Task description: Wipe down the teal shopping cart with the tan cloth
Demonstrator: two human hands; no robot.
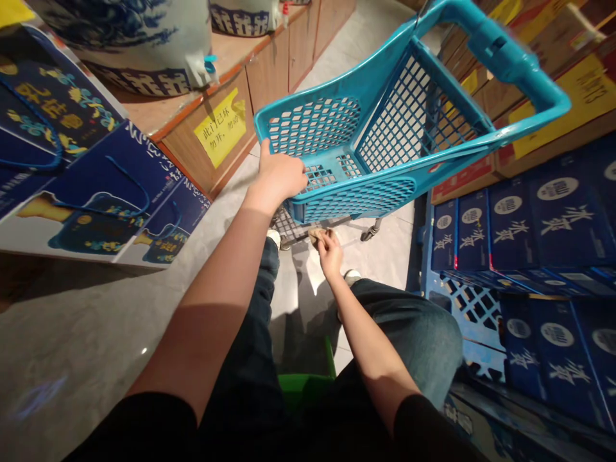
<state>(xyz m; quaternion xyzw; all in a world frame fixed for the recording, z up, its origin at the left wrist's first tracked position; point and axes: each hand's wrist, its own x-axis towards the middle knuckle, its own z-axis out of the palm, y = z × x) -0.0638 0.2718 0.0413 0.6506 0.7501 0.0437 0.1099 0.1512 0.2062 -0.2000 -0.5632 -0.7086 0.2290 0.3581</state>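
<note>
A blue plastic shopping cart (380,138) stands before me, its basket tilted across the view. The near end of the basket rim is in the grip of my left hand (282,174), with the fingers folded over the inside. Lower down, between my legs, my right hand (330,255) pinches a small crumpled beige-brown cloth (316,235). That cloth is close to the cart's dark lower rack (293,228); whether they touch, I cannot tell. One caster wheel (369,232) shows under the basket.
Dark blue cartons (553,218) are stacked on a blue plastic pallet (469,298) at right. Blue gift boxes (101,186) stand at left, beside a wooden cabinet (274,77) bearing large blue-and-white jars (139,38). Something green (305,384), perhaps a stool, is beneath me.
</note>
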